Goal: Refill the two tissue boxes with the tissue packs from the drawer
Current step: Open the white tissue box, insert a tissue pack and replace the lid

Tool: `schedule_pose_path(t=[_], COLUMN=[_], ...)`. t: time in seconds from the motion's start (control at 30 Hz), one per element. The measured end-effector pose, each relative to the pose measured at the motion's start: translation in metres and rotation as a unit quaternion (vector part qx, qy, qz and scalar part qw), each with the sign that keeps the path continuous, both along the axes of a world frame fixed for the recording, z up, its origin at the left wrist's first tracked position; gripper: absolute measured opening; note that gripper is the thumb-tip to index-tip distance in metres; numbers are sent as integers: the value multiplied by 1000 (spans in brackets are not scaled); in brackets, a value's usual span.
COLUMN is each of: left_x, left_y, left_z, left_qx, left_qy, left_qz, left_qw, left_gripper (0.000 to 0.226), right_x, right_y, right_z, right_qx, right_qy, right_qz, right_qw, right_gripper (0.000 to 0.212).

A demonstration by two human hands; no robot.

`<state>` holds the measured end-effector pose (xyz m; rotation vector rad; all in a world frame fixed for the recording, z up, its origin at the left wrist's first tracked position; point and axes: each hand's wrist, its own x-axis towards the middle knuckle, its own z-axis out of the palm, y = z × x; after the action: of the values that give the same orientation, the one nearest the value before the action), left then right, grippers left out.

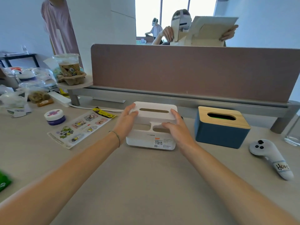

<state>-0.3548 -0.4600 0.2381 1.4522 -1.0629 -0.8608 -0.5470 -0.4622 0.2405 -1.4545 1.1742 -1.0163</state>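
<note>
My left hand (128, 117) and right hand (174, 125) fingers curl around the white box (151, 140) lid; pulling unevenly could tip it.

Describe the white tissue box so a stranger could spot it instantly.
Find the brown divider across the desk. Below its middle sits the white box, both hands on its lid. Its neighbour, the blue box, has a wooden lid.

the tissue box (151, 140) is plain white with an orange-striped label; the other tissue box (220, 135) is dark blue under a pale wood lid (224, 118). the desk (146, 176) is beige, the divider (186, 70) dusty brown, the jar (54, 117) purple and white, the sticker sheet (81, 129) cartoon-printed.
</note>
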Motion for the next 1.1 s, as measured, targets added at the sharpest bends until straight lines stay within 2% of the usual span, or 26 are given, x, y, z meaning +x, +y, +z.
schedule_pose_path(t=[0.4, 0.7, 0.77, 0.87, 0.93, 1.0, 1.1], left_x=[-62, -74, -68, -47, -35, -31, -32], left_y=[118, 132, 131, 121, 110, 99, 84], left_z=[-2, -25, -27, -27, -25, -23, -14], left_qx=[-52, -50, -53, -48, -38, -40, -54], left_qy=[81, 128, 135, 122, 128, 133, 153], left_qz=[14, 20, 44, 83, 82, 60, 28], left_qw=[995, 990, 988, 988, 988, 988, 986], left_gripper=[41, 41, 38, 31, 30, 35, 32], right_x=[-51, -60, -60, -54, -41, -26, -11], right_y=[86, 98, 98, 95, 92, 88, 82], right_z=[-3, -11, -12, -7, 2, 9, 10], right_qx=[-35, -41, -76, -245, -315, -340, -331], right_qy=[9, 40, 72, 190, 258, 333, 420], right_qz=[-53, -43, -53, -78, -34, 21, 66], right_qw=[998, 997, 993, 947, 913, 880, 843], right_gripper=[49, 45, 47, 45, 38, 33, 43])
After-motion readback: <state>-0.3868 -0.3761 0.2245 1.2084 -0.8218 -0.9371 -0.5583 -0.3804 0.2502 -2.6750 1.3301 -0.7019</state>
